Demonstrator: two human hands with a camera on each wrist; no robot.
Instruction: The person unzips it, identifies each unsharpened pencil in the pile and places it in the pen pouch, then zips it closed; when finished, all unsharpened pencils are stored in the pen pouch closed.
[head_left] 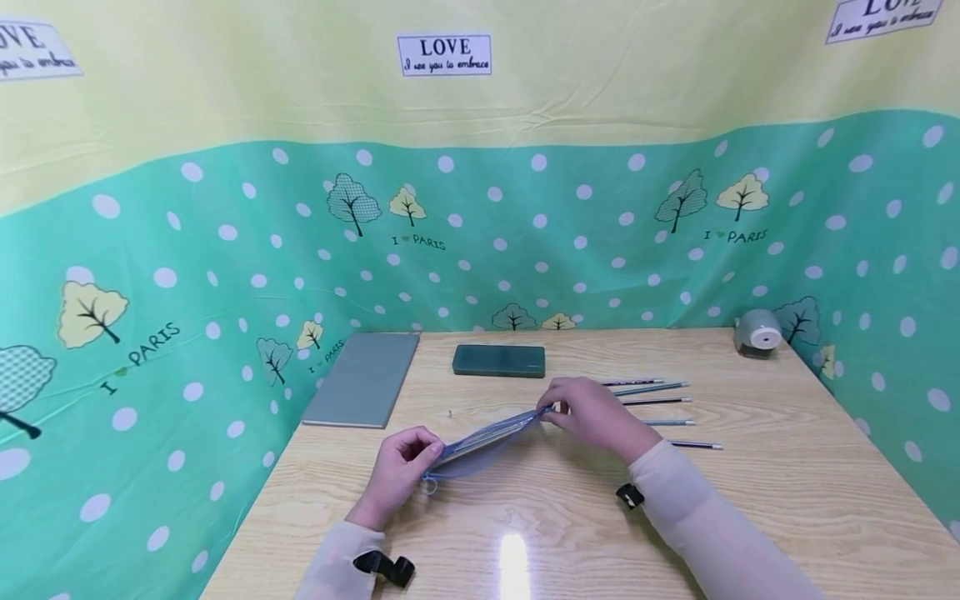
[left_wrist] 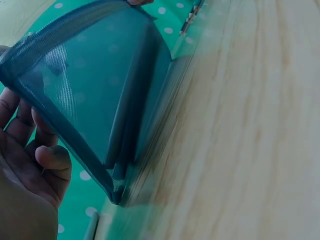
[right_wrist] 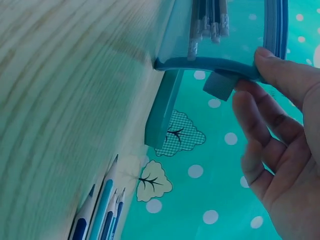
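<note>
A blue mesh zip pouch (head_left: 480, 458) is held on edge over the middle of the table, slanting up to the right. My left hand (head_left: 401, 467) pinches its near left end, beside a small ring. At the far right end, my right hand (head_left: 588, 412) grips the upper corner between thumb and fingers. In the right wrist view, several pencils (right_wrist: 215, 22) show through the mesh, lying inside with their eraser ends toward a fabric tab (right_wrist: 220, 86). Several more pencils (head_left: 660, 401) lie side by side on the table, partly hidden behind my right hand and wrist.
A dark green case (head_left: 498, 360) lies at the back middle of the wooden table (head_left: 787, 467). To its left is a grey notebook (head_left: 363, 379). A pencil sharpener (head_left: 757, 332) stands at the back right corner. Patterned cloth hangs behind and along both sides.
</note>
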